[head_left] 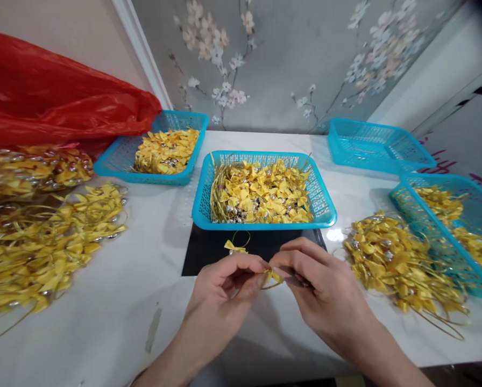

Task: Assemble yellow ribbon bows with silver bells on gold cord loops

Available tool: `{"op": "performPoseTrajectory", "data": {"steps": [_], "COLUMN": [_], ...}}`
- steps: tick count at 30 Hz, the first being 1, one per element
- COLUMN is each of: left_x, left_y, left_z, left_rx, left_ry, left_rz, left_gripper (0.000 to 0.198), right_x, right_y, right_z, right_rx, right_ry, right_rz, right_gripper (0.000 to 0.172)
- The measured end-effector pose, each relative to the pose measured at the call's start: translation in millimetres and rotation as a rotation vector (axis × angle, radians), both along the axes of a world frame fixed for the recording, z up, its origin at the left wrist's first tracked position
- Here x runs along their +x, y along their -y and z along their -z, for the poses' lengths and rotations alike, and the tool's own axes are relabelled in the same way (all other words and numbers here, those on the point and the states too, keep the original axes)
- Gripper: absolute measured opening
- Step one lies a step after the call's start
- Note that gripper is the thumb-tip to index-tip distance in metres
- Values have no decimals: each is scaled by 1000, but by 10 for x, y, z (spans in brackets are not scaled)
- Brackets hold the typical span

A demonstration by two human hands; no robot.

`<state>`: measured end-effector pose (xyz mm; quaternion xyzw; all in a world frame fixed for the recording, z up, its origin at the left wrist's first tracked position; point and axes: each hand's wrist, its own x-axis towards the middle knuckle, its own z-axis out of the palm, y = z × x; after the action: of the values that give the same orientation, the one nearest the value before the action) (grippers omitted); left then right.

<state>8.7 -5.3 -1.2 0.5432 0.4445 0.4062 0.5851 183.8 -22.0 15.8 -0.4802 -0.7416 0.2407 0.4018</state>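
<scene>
My left hand and my right hand meet over the white table, fingertips pinched together on a small yellow ribbon bow with a thin gold cord. Another yellow bow with a cord loop lies on the black mat just beyond my left hand. Directly behind the mat stands a blue plastic basket heaped with yellow bows and small silver bells.
Loose yellow bows are piled on the table at the left and right. More blue baskets stand at the back left, back right and far right. A red plastic bag lies at the left.
</scene>
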Motion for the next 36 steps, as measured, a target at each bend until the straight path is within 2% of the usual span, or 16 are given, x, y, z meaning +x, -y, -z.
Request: {"op": "performPoseTrajectory", "data": {"steps": [5, 10, 14, 18, 26, 29, 32, 36], "left_x": [0, 5, -2, -3, 17, 14, 6, 1], "left_y": [-3, -10, -5, -2, -37, -38, -35, -36], "left_z": [12, -2, -30, -46, -45, -30, -24, -31], "left_rx": [30, 48, 3, -56, -64, -74, -86, -96], "left_ry": [-28, 30, 43, 58, 72, 90, 109, 104], "left_rz": [33, 36, 35, 7, 6, -2, -1, 19], "left_gripper": [14, 16, 15, 10, 10, 10, 8, 7], "right_x": [-30, -36, -12, 1, 78, 106, 109, 78], "right_y": [-31, -32, -21, -28, -24, 7, 52, 80], "right_z": [-14, -27, -37, -17, -24, -12, 20, 54], "right_rx": [-25, -15, -66, -124, -292, -287, -275, -105], "right_ry": [-3, 24, 14, -50, -163, -186, -179, -98], "right_rz": [-4, 84, 119, 90, -4, -25, -18, -2], "right_gripper": [23, 15, 13, 10, 11, 8, 17, 12]}}
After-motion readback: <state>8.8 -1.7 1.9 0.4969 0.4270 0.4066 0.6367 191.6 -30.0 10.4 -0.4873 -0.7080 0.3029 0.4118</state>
